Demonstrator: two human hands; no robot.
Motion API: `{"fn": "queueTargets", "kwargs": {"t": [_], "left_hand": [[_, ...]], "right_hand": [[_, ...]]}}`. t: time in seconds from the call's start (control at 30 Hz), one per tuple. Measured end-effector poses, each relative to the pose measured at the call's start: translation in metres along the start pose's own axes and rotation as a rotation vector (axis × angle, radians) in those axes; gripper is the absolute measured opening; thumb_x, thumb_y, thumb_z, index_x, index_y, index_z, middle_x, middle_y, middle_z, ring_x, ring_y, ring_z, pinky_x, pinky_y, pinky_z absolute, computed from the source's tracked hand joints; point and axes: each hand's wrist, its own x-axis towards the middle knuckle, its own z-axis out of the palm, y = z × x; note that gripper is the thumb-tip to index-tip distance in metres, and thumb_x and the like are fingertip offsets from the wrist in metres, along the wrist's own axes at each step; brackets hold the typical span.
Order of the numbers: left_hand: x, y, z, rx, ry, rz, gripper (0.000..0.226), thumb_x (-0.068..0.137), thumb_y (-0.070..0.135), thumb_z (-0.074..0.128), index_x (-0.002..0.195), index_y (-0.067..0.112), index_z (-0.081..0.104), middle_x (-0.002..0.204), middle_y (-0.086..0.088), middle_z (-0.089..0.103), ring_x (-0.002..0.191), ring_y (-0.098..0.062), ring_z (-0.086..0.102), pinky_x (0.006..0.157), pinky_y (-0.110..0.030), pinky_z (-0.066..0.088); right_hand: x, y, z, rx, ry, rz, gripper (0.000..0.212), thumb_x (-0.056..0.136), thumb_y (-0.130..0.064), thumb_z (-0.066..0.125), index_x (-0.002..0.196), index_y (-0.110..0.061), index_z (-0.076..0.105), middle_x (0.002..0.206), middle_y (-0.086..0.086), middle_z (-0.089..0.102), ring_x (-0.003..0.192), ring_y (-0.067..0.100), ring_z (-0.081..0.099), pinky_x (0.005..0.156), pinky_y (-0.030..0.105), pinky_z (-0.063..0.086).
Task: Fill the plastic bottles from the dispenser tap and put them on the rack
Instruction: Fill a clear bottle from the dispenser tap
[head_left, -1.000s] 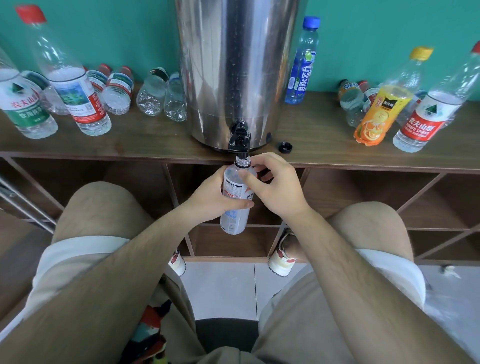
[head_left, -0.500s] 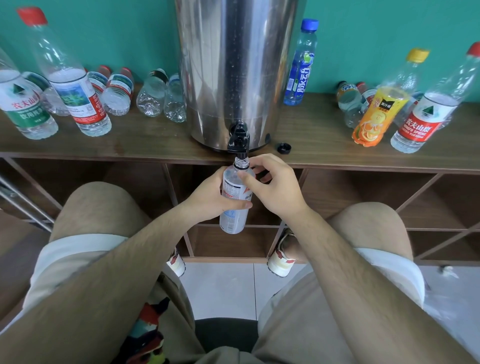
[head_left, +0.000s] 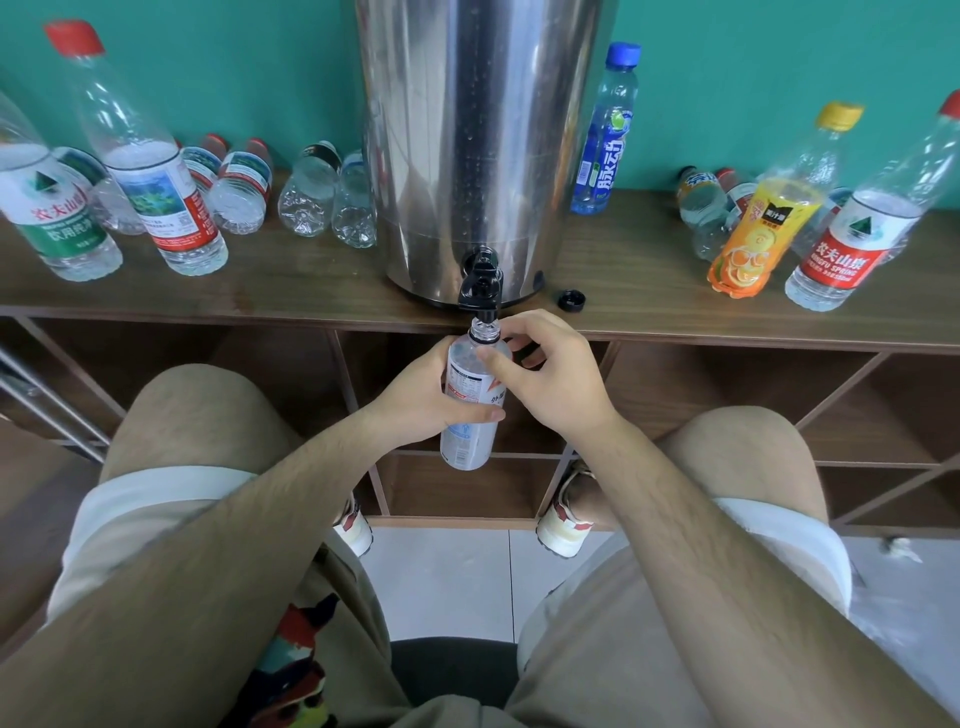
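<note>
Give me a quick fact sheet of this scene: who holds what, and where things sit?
Left hand: grips the bottle round its body
Right hand: holds the bottle near its neck
Bottle: uncapped, mouth right under the tap
Tap: black, at the base of the steel dispenser
Cap: black, loose on the shelf, right of the tap
Water flow: cannot tell
</note>
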Motion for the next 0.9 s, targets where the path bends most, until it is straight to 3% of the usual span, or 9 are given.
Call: {"fn": "queueTargets", "kwargs": {"t": [0.1, 0.37, 0.9], "left_hand": [[-0.001, 0.001, -0.001, 0.012, 0.001, 0.002, 0.095, 0.055, 0.047, 0.092, 0.138, 0.028, 0.052, 0.123, 0.013, 0.070, 0.116, -0.006, 0.067, 0.104, -0.044, 0.055], [0.001, -0.002, 0.000, 0.005, -0.008, -0.017, 0.085, 0.071, 0.019, 0.096, 0.143, 0.022, 0.050, 0.128, 0.005, 0.069, 0.120, -0.013, 0.066, 0.107, -0.049, 0.053], [0.004, -0.001, 0.009, -0.002, 0.017, -0.010, 0.080, 0.072, 0.019, 0.095, 0.138, 0.027, 0.051, 0.123, 0.012, 0.069, 0.115, -0.004, 0.067, 0.105, -0.041, 0.055]], "right_hand": [[0.001, 0.000, 0.001, -0.005, -0.004, -0.006, 0.021, 0.092, -0.030, 0.078, 0.108, -0.017, 0.075, 0.103, -0.007, 0.070, 0.092, 0.010, 0.064, 0.072, 0.012, 0.049], [0.001, 0.000, 0.000, 0.012, -0.009, 0.004, 0.020, 0.090, -0.027, 0.080, 0.106, -0.015, 0.076, 0.102, -0.005, 0.070, 0.090, 0.009, 0.063, 0.071, 0.012, 0.048], [0.004, 0.004, 0.001, 0.029, -0.011, 0.021, 0.022, 0.088, -0.030, 0.081, 0.105, -0.017, 0.076, 0.101, -0.008, 0.070, 0.090, 0.009, 0.064, 0.071, 0.022, 0.052]]}}
